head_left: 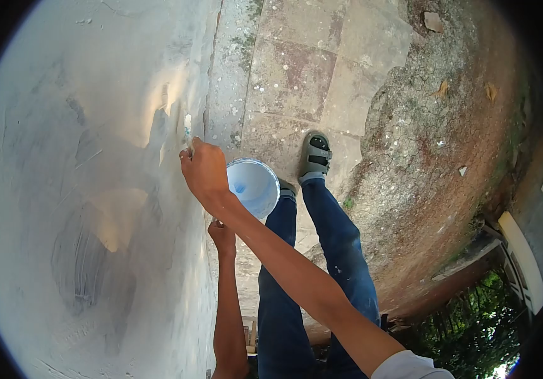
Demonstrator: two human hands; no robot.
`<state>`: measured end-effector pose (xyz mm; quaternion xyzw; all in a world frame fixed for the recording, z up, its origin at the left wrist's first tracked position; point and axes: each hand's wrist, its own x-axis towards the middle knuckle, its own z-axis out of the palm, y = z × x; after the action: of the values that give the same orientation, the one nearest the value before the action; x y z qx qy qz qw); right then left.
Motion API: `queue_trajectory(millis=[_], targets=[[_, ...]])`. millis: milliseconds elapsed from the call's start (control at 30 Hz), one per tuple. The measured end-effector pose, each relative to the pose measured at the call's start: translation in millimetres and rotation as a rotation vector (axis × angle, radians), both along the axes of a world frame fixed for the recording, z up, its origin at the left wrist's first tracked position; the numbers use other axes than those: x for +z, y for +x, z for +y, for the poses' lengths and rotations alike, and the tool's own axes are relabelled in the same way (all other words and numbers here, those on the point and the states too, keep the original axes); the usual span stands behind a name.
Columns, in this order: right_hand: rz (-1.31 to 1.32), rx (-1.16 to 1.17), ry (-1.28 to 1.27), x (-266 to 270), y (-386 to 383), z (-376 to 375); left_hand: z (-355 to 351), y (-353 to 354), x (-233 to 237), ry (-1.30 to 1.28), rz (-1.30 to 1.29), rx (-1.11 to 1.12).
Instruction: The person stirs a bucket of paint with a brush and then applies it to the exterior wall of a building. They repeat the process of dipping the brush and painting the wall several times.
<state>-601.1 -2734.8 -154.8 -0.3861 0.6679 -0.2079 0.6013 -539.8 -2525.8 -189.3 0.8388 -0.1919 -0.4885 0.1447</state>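
My right hand is closed at the surface of a grey-white plastered wall. From its fingers a narrow putty knife, white with a teal patch, reaches up along the wall, seen nearly edge-on. Lower down and farther from the camera, my left hand makes a fist close to the wall, beside a white bucket. My right forearm covers the stretch between that fist and the bucket's rim, where the left hand's grip on it is hidden. Inside the bucket shows a bluish-white bottom with a blue smear.
My feet, one in a grey sandal, stand on worn paving slabs speckled white. To the right, the slabs end in a ragged edge at rough, cracked ground. Green plants and a pale curved object lie at lower right.
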Motion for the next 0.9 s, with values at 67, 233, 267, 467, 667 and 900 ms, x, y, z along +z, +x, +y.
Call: queue_trajectory(millis=[67, 233, 267, 467, 667, 900], targets=[[-0.001, 0.022, -0.053, 8.8, 14.1, 2.8, 87.2, 38.3, -66.4, -0.283, -0.173, -0.251], [-0.040, 0.143, -0.140, 52.1, -39.5, 20.9, 10.3, 0.2, -2.0, -0.301, -0.221, -0.327], [-0.050, 0.130, -0.107, 60.7, -58.6, 25.6, -2.1, -7.4, 13.7, -0.201, -0.065, -0.093], [0.014, 0.092, 0.047, 112.8, -168.6, 55.9, -19.3, -18.9, 49.0, -0.137, 0.180, 0.211], [0.035, 0.260, 0.038, 180.6, -226.6, 74.5, -45.7, -43.6, 127.8, -0.136, 0.173, 0.146], [0.392, 0.456, -0.084, 278.6, -228.9, 86.1, -58.8, -75.4, 233.1, -0.227, 0.211, 0.109]])
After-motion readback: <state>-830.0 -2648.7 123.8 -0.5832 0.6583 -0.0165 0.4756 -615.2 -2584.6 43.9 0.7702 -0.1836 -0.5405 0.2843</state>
